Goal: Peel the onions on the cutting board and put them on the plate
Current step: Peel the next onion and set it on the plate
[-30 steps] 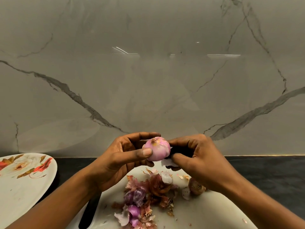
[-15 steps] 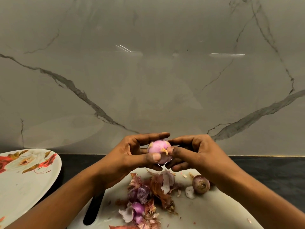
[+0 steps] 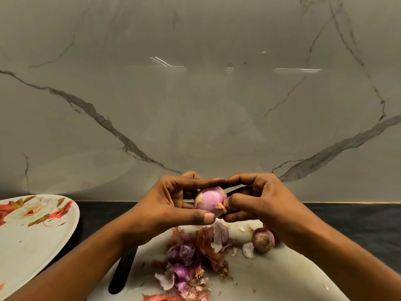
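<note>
Onion (image 3: 209, 200), mostly peeled, is being held above the cutting board (image 3: 282, 279), the left grip (image 3: 171, 203) curling round it and the right grip (image 3: 267, 205) pinching its root end. A second onion (image 3: 262, 239) is lying on the board beside loose skins (image 3: 195, 257); the plate (image 3: 32, 246) is sitting left.

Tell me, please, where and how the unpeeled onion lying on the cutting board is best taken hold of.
Probably pinch its round flanks from above: the unpeeled onion lies on its side on the cutting board, root end toward the camera.
</note>
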